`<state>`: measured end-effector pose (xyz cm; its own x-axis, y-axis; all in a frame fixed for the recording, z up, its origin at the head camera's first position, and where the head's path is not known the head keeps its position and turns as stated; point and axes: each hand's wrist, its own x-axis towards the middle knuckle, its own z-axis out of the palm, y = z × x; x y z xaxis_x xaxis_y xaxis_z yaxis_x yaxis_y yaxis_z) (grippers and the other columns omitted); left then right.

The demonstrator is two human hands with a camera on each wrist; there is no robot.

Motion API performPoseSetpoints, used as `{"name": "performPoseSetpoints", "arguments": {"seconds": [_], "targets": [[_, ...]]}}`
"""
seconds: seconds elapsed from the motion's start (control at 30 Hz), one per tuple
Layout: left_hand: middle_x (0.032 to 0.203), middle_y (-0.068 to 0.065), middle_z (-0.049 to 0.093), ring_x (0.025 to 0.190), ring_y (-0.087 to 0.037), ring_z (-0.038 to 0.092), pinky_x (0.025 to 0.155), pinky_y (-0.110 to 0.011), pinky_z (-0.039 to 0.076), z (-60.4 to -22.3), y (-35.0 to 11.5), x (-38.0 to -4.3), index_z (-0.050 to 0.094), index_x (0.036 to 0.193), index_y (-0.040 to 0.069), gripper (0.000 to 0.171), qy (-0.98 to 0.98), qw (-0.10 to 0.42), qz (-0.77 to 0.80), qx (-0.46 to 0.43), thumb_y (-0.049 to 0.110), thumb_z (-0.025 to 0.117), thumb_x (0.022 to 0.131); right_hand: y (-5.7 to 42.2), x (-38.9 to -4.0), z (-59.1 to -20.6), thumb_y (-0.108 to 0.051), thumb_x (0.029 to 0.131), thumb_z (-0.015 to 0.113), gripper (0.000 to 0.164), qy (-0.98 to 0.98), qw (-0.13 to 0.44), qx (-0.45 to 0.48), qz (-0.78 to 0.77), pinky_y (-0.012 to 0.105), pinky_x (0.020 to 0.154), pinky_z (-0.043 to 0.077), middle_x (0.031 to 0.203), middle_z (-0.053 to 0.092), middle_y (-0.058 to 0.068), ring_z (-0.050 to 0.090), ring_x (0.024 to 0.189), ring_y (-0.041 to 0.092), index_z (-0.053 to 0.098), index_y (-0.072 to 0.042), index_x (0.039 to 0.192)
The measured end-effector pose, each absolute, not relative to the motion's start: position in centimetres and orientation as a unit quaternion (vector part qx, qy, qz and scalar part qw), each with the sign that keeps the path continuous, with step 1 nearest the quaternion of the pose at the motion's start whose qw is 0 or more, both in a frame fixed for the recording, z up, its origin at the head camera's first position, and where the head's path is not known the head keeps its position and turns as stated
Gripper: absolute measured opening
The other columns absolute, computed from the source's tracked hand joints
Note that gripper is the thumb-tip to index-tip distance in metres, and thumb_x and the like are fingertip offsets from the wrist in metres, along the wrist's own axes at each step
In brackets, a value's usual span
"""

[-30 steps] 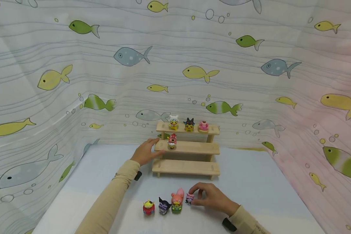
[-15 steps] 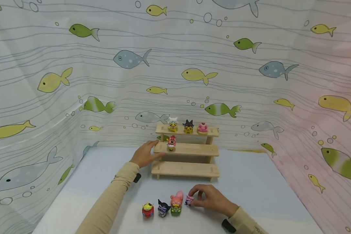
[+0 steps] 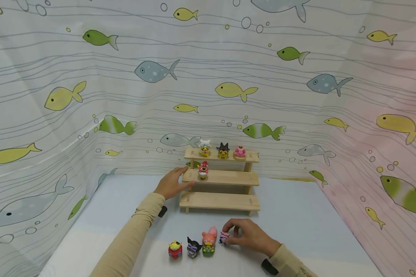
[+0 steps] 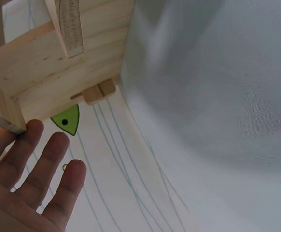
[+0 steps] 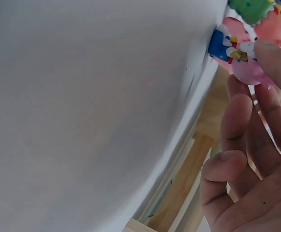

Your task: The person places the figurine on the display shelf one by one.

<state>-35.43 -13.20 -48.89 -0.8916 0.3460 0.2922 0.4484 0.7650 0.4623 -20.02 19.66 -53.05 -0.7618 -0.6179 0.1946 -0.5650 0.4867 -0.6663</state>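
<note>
My left hand (image 3: 171, 184) holds the left end of the middle shelf of a three-step wooden display stand (image 3: 225, 200). In the left wrist view, fingers (image 4: 53, 150) extend by the shelf's end; the thumb is hidden there. My right hand (image 3: 251, 235) pinches a small pink and purple figurine (image 3: 223, 238) between thumb and fingers, low over the table. Whether it touches the cloth I cannot tell. Just left of it stand a salmon-pink figurine (image 3: 209, 241) with a green base, a black-hooded figurine (image 3: 193, 247) and a red and yellow figurine (image 3: 175, 249).
On the top shelf stand a white-hatted figurine (image 3: 204, 148), a dark-eared yellow figurine (image 3: 223, 151) and a pink figurine (image 3: 240, 152). A red and pink figurine (image 3: 203, 170) occupies the middle shelf's left part. A fish-patterned curtain (image 3: 228, 57) surrounds the white table (image 3: 298, 215).
The head view has tilted slightly, so the scene sits a little lower. Both hands and the figurines otherwise keep nearly the same places.
</note>
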Motion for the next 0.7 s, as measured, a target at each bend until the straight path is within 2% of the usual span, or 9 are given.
{"name": "performPoseSetpoints", "arguments": {"seconds": [0.27,0.5,0.7], "targets": [[0.146,-0.02,0.052,0.132,-0.04,0.051,0.106,-0.057,0.045,-48.7,-13.2,-35.2,0.048,0.151,0.008,0.086,-0.934,0.095,-0.274,-0.21,0.06,0.072,0.087,19.8,-20.2,-52.2,-0.03,0.09,0.079,0.023,0.866,0.011,-0.333,-0.372,0.033,0.069,0.056,0.106,0.07,-0.014,0.061,0.079,0.003,0.071,-0.024,0.111],[0.146,-0.02,0.052,0.132,-0.041,0.051,0.106,-0.057,0.045,-48.7,-13.0,-35.2,0.049,0.151,0.009,0.084,-0.933,0.098,-0.277,-0.207,0.057,0.074,0.088,20.0,-21.0,-50.5,-0.029,0.092,0.077,0.025,0.865,0.004,-0.307,-0.397,0.04,0.071,0.056,0.108,0.069,-0.014,0.061,0.082,0.008,0.071,-0.025,0.116],[0.147,-0.019,0.052,0.132,-0.04,0.052,0.105,-0.056,0.046,-48.9,-13.2,-35.4,0.049,0.151,0.01,0.085,-0.934,0.099,-0.274,-0.208,0.06,0.072,0.087,20.2,-22.2,-49.3,-0.028,0.093,0.076,0.025,0.866,-0.046,-0.31,-0.391,0.031,0.069,0.056,0.109,0.07,-0.013,0.062,0.081,0.008,0.071,-0.024,0.117]]}}
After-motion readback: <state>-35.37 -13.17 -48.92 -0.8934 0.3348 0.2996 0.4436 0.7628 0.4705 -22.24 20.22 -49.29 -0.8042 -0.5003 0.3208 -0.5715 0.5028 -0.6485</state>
